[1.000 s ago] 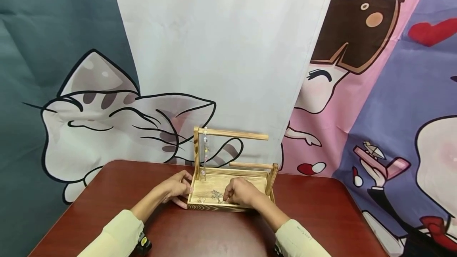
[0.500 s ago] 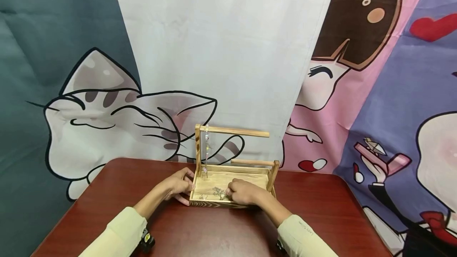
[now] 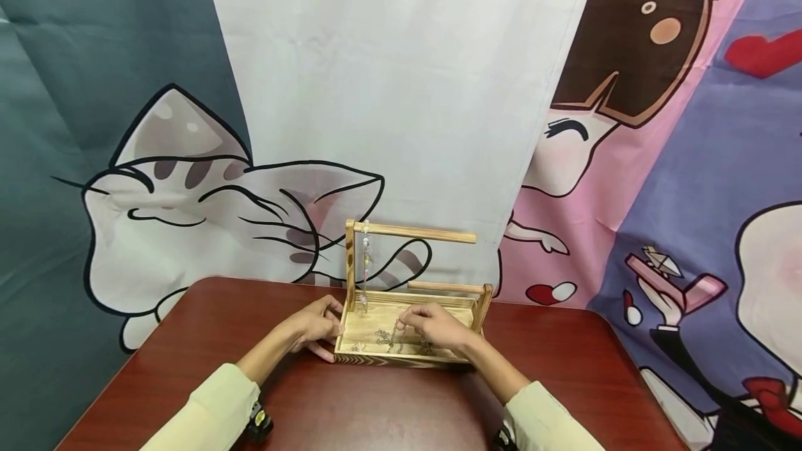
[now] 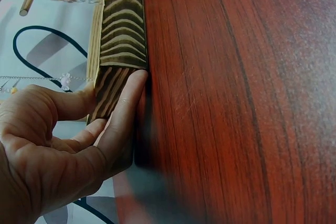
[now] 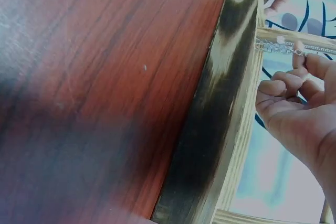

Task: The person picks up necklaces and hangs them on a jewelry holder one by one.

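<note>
A wooden jewelry stand with a tray base (image 3: 401, 360) sits on the table. My left hand (image 3: 315, 328) grips its left front corner; in the left wrist view the thumb is on the tray's rim and a finger lies along the outer wall (image 4: 123, 30). Over the tray, my right hand (image 3: 438, 328) pinches a silver chain (image 5: 275, 47) between thumb and forefinger. Part of that chain hangs down toward the tray floor. More silver jewelry (image 3: 383, 335) lies in a small heap beside it, and another piece (image 3: 426, 346) is below the right hand.
From the stand's upper bar (image 3: 426, 234) a beaded chain (image 3: 366, 259) hangs at the left end. A lower bar (image 3: 445, 287) runs at the back right. Behind the reddish-brown table (image 3: 363, 409) hangs a cartoon-printed curtain (image 3: 401, 89).
My right hand has risen slightly from the tray floor, and a chain now shows hanging from its fingertips. The left hand keeps its grip on the stand's corner.
</note>
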Motion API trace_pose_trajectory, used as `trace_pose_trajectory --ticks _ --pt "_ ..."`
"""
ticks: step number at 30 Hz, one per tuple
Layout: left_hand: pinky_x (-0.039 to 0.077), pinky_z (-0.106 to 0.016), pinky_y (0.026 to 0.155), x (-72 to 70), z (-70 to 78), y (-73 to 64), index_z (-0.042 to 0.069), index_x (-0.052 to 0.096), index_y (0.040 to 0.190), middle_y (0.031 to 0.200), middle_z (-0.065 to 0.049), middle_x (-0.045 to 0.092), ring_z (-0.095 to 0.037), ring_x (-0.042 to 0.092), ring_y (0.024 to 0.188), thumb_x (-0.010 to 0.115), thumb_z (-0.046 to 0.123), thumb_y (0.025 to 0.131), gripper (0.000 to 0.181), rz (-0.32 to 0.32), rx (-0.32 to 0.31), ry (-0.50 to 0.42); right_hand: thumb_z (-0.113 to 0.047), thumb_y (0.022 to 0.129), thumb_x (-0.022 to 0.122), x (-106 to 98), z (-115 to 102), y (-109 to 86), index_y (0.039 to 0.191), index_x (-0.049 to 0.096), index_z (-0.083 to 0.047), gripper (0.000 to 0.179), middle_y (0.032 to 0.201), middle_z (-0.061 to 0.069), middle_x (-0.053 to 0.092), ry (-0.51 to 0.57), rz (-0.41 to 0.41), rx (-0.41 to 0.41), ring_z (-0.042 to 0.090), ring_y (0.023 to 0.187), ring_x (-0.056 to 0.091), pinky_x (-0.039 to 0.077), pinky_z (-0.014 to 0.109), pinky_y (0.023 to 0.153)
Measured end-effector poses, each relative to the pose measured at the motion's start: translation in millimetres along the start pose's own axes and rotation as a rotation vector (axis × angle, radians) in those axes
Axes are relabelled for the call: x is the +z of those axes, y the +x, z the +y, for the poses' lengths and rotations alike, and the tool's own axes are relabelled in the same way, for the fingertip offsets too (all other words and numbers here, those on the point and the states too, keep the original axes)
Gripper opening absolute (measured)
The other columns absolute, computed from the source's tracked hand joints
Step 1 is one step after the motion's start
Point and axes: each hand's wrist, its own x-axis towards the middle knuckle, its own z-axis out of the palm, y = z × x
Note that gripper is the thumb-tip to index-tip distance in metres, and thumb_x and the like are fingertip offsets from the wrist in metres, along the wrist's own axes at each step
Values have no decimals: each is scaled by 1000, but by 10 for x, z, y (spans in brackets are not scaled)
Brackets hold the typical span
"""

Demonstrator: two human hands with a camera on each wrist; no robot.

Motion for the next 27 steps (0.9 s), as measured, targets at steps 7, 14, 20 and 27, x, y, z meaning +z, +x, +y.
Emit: trace_pose_trajectory --ticks 7,14,20,27 --pt "75 -50 63 16 -39 -31 -5 46 138 112 -25 65 -33 74 87 62 -13 95 46 4 -9 4 -20 114 61 54 -85 -100 124 75 6 31 75 -7 52 286 90 94 8 69 44 41 18 62" --pt "75 -48 61 16 -79 -46 -4 47 138 112 -24 64 -33 73 86 64 -12 98 45 13 -10 2 -15 111 66 81 -129 -146 126 74 10 30 85 -5 61 403 132 81 6 71 50 42 14 59" --pt "75 -49 62 12 -37 -12 -5 47 139 111 -24 65 -32 74 87 63 -13 94 48 14 -4 10 -10 105 75 19 -167 -159 107 78 -1 10 108 -1 77 434 172 37 6 69 50 44 17 60" --pt "75 -50 63 6 -3 -10 -5 47 139 111 -23 66 -31 74 86 63 -13 95 47 13 -3 7 -13 107 73 -69 -297 -172 113 77 6 20 84 -6 63 455 199 40 7 68 46 43 18 62"
